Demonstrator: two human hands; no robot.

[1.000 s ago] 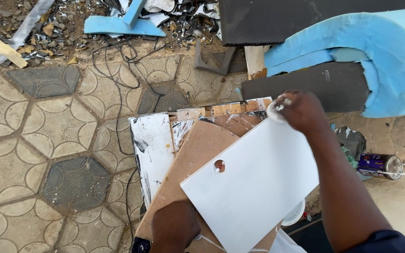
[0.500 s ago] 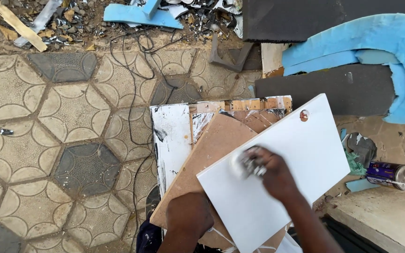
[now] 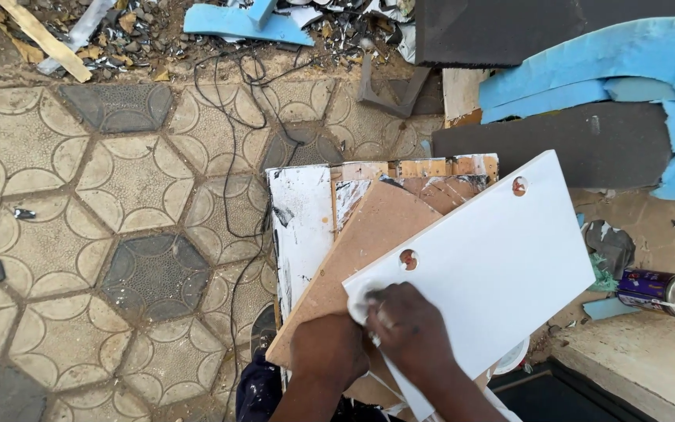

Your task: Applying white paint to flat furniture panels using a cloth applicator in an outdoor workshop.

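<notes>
A white rectangular panel point(image 3: 494, 266) with two round holes lies tilted on a brown board point(image 3: 361, 234). My right hand point(image 3: 412, 332) presses a small white cloth point(image 3: 359, 297) onto the panel's near-left corner, just below one hole. Beside it, my left hand point(image 3: 326, 352) is closed at the panel's near-left edge, over the brown board; its fingers are hidden.
A paint-stained white board point(image 3: 302, 227) and wooden frame lie under the brown board. Black cables point(image 3: 228, 156) run over the hexagon paving point(image 3: 80, 234). Blue foam point(image 3: 626, 55) and a dark foam slab point(image 3: 556, 144) sit at the far right, and a purple spray can point(image 3: 654, 287) to the right. Rubble lies along the top.
My right hand has drawn the cloth from the panel's far corner across its surface to the near-left corner. The left hand has stayed at the panel's edge.
</notes>
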